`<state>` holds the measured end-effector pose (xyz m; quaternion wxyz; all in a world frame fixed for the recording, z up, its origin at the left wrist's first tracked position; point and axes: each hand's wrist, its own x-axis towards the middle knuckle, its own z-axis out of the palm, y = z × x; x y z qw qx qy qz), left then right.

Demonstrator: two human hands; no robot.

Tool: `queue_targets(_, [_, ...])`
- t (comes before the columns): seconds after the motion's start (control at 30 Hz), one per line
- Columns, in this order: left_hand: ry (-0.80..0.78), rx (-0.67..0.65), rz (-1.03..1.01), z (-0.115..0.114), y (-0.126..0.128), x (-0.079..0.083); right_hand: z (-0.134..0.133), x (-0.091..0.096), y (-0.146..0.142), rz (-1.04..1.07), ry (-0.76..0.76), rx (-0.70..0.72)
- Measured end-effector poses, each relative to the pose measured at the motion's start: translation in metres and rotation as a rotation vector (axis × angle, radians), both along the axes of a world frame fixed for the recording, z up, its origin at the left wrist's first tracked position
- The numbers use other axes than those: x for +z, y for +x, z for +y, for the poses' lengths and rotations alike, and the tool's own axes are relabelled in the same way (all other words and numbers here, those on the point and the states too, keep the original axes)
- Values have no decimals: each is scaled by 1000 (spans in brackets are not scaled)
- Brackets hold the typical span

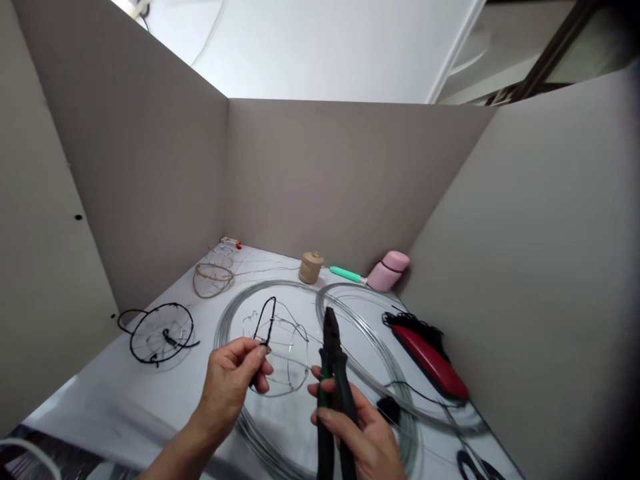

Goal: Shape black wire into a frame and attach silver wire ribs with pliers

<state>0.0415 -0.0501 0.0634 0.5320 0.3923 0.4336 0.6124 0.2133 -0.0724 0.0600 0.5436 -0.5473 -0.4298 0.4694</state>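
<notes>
Left hand: The left hand is pinching narrowly, thumb against fingers, on a black-wrapped loop of a wire frame.

Right hand: The right hand is closing around the dark green handles of combination pliers, with the jaws together and pointing up.

Held frame: The wire frame is hanging above the middle of the tabletop, just beside the pliers. Black wrapping is covering only that one loop, and the remaining wires are showing bare.

Wire: Two coils of bare steel wire are lying under both hands.

Left edge: A black-wrapped round frame is lying flat, its ring fully covered.

Back corner: A twine-wrapped frame is resting beside a bare wire frame, near a small yellow-and-red packet.

Back edge: A spool of twine, a mint-green-handled tool and a pink container are sitting in a row.

Right edge: A red case is lying with a tangle of black cord along its top.

Surroundings: Grey partition walls are enclosing the tabletop on three sides.
</notes>
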Motion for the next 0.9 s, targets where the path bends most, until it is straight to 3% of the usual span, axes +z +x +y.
queue_targets(0.2, [-20,-50,-24,19,-5,-10,9,-15,19,-242,8,-35])
queue_targets(0.3, [11,-69,79,25,-6,-15,15,-19,21,-303,40,-53])
queue_targets(0.6, [634,-55,758,10,14,-16,28,-19,-16,-542,442,-113])
queue_targets(0.9, [841,53,1243,28,10,-39,25,-33,-6,-632,437,-188])
